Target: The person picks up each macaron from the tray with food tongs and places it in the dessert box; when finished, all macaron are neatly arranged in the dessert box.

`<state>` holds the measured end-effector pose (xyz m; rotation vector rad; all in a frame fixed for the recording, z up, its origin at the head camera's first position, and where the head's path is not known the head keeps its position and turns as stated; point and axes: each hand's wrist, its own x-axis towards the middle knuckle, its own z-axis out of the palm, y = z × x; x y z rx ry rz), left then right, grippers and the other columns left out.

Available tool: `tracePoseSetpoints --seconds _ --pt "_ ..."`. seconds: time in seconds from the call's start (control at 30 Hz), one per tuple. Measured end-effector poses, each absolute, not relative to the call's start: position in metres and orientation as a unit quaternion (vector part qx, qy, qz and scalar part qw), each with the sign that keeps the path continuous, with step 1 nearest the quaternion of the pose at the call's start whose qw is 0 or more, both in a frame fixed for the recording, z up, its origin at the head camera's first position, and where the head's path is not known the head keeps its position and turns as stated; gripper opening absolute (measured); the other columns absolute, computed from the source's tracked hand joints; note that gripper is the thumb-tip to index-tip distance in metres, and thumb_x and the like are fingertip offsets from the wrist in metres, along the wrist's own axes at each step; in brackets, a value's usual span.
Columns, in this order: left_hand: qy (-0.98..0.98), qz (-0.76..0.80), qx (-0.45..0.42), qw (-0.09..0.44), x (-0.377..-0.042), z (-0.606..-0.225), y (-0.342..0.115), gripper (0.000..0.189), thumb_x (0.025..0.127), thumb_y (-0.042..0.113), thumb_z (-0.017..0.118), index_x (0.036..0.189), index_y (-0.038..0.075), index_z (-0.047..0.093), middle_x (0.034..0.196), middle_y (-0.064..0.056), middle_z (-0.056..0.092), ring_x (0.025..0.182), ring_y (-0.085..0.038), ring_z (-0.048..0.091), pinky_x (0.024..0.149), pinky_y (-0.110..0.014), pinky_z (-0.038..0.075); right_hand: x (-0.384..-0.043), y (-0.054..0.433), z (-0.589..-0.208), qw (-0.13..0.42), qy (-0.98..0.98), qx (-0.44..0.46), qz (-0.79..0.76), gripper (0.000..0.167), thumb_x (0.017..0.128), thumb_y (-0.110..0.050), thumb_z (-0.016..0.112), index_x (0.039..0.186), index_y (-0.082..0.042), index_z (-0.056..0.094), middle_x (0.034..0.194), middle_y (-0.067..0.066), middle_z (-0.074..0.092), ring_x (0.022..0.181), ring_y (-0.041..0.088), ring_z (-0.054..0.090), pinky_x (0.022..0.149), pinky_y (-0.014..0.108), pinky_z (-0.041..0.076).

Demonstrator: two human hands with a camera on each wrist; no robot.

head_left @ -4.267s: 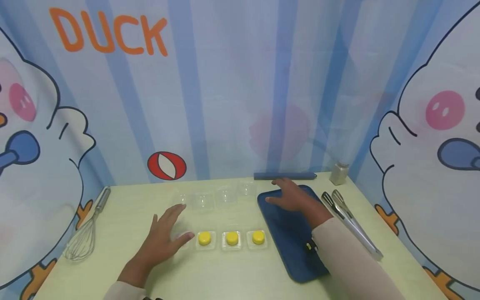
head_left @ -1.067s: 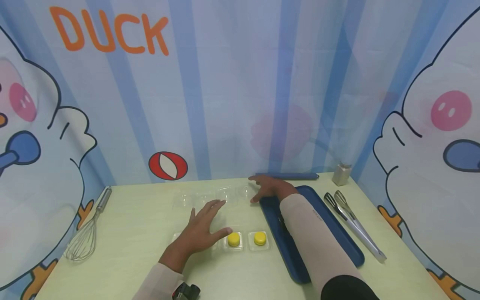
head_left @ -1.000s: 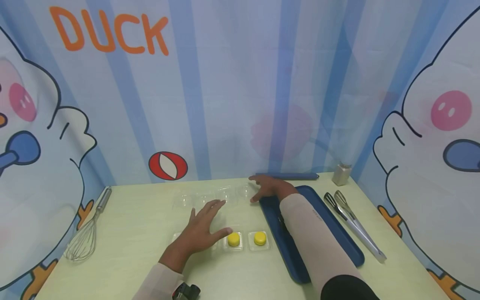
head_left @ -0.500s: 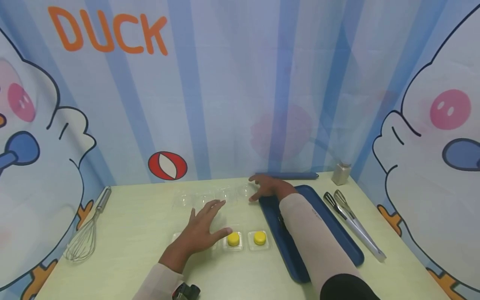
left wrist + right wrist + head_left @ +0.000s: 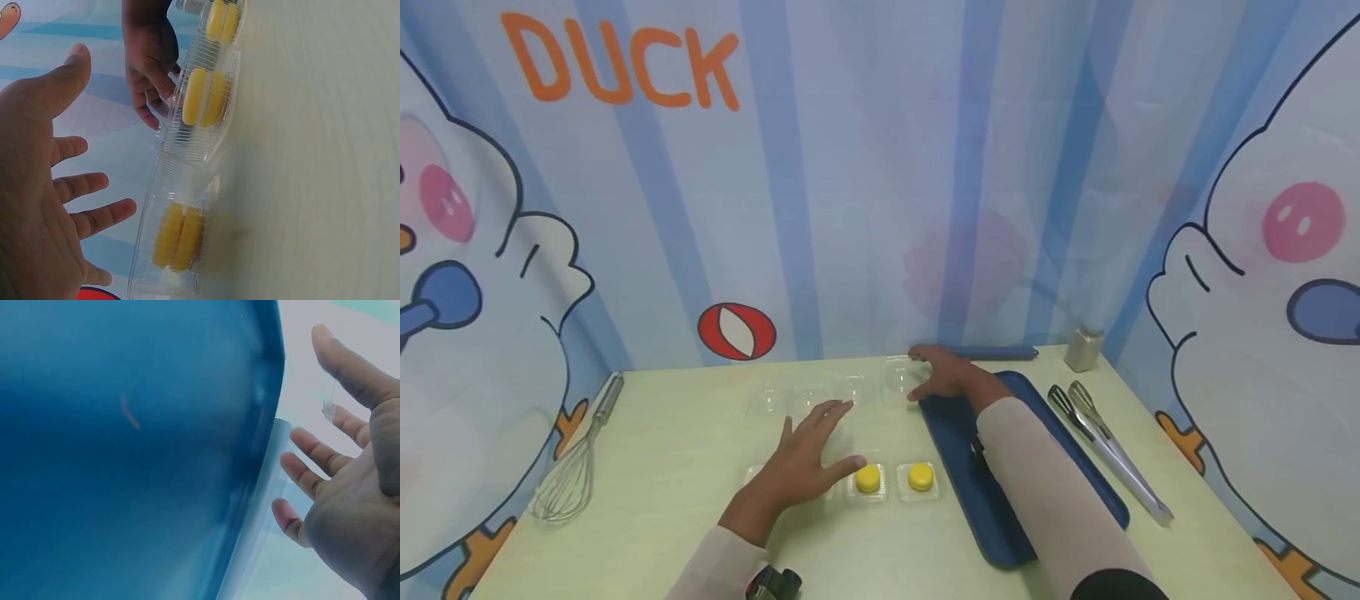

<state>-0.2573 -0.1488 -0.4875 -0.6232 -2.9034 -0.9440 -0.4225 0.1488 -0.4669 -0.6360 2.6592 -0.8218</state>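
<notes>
Yellow macarons (image 5: pixel 921 477) sit in clear plastic packs in a row on the pale table (image 5: pixel 685 500); matching clear lids (image 5: pixel 852 388) stand open behind them. My left hand (image 5: pixel 797 462) is spread over the row, hiding the packs on the left. In the left wrist view several packs and macarons (image 5: pixel 206 97) show to the right of my hand. My right hand (image 5: pixel 947 372) reaches across the tray to the rightmost clear lid (image 5: pixel 901 377), thumb at its near side and fingers at its far side. A clear plastic corner (image 5: pixel 329 411) shows at my index fingertip.
A dark blue tray (image 5: pixel 1000 525) lies under my right forearm. Behind it is a blue rolling pin (image 5: pixel 1000 353), with a small shaker (image 5: pixel 1083 348) to the right. Metal tongs (image 5: pixel 1112 454) lie beside the tray, a whisk (image 5: pixel 568 475) at the far left.
Earlier both hands stood further left and right; the left came right over the row, the right reached left to the lid. Since half a second ago, my right hand and the lid shifted slightly right.
</notes>
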Motion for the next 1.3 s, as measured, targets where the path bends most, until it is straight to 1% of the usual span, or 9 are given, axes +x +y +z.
tracePoseSetpoints --seconds 0.23,0.47,0.67,0.73,0.77,0.87,1.0,1.2,1.3 --pt "-0.928 -0.305 -0.215 0.015 -0.257 -0.489 -0.148 0.084 0.101 0.055 0.073 0.17 0.023 0.038 0.173 -0.011 0.044 0.163 -0.037 0.039 0.127 -0.086 0.006 -0.405 0.154 -0.467 0.074 0.932 -0.234 -0.266 0.09 0.09 -0.031 0.091 0.162 -0.004 0.044 0.158 0.023 0.054 0.15 0.045 0.049 0.12 0.075 0.036" --pt "-0.927 -0.304 -0.217 0.041 -0.258 -0.483 -0.151 0.087 0.1 0.057 0.073 0.171 0.021 0.037 0.173 -0.011 0.044 0.163 -0.038 0.039 0.128 -0.084 0.011 -0.38 0.149 -0.459 0.065 0.927 -0.234 -0.287 0.088 0.087 -0.03 0.093 0.157 -0.004 0.047 0.157 0.023 0.053 0.15 0.045 0.048 0.117 0.079 0.034" --pt "-0.927 -0.311 -0.206 0.031 -0.258 -0.481 -0.145 0.085 0.101 0.053 0.075 0.171 0.023 0.037 0.174 -0.01 0.044 0.164 -0.037 0.039 0.131 -0.081 0.008 -0.358 0.15 -0.453 0.07 0.916 -0.241 -0.311 0.088 0.09 -0.025 0.091 0.159 -0.001 0.043 0.16 0.024 0.05 0.147 0.046 0.052 0.119 0.069 0.045" --pt "-0.925 -0.319 -0.203 0.036 -0.258 -0.48 -0.142 0.084 0.101 0.05 0.076 0.17 0.021 0.038 0.173 -0.01 0.045 0.16 -0.036 0.045 0.132 -0.078 0.01 -0.35 0.15 -0.451 0.075 0.914 -0.238 -0.32 0.088 0.091 -0.024 0.091 0.16 -0.001 0.042 0.162 0.024 0.049 0.149 0.046 0.051 0.118 0.066 0.047" --pt "-0.923 -0.325 -0.201 0.042 -0.258 -0.479 -0.141 0.083 0.101 0.049 0.076 0.17 0.021 0.039 0.172 -0.01 0.046 0.157 -0.035 0.048 0.133 -0.077 0.011 -0.347 0.15 -0.451 0.075 0.913 -0.238 -0.323 0.088 0.09 -0.024 0.092 0.16 -0.001 0.042 0.163 0.024 0.048 0.149 0.046 0.05 0.118 0.065 0.048" --pt "-0.915 -0.345 -0.199 0.064 -0.259 -0.476 -0.134 0.08 0.102 0.043 0.078 0.168 0.018 0.041 0.169 -0.009 0.05 0.148 -0.032 0.059 0.132 -0.067 0.032 -0.338 0.149 -0.451 0.077 0.912 -0.233 -0.329 0.089 0.09 -0.025 0.092 0.16 -0.003 0.042 0.164 0.022 0.048 0.15 0.045 0.05 0.119 0.067 0.046" --pt "-0.908 -0.363 -0.194 0.077 -0.261 -0.474 -0.125 0.077 0.102 0.039 0.079 0.167 0.019 0.044 0.167 -0.006 0.052 0.14 -0.028 0.065 0.119 -0.06 0.053 -0.328 0.15 -0.452 0.079 0.913 -0.233 -0.326 0.089 0.091 -0.027 0.091 0.161 -0.005 0.041 0.164 0.021 0.048 0.149 0.042 0.052 0.12 0.071 0.043" --pt "-0.908 -0.367 -0.192 0.068 -0.264 -0.475 -0.115 0.072 0.102 0.037 0.079 0.164 0.017 0.047 0.165 -0.008 0.054 0.138 -0.03 0.067 0.128 -0.068 0.039 -0.315 0.155 -0.456 0.069 0.912 -0.237 -0.328 0.086 0.09 -0.027 0.092 0.159 -0.007 0.044 0.159 0.021 0.054 0.145 0.041 0.055 0.118 0.078 0.039" --pt "-0.905 -0.374 -0.192 0.068 -0.265 -0.477 -0.11 0.066 0.102 0.034 0.079 0.159 0.013 0.054 0.16 -0.011 0.06 0.135 -0.031 0.068 0.131 -0.072 0.03 -0.308 0.157 -0.455 0.066 0.91 -0.237 -0.334 0.085 0.09 -0.027 0.092 0.158 -0.009 0.045 0.152 0.021 0.06 0.138 0.039 0.061 0.113 0.072 0.047"
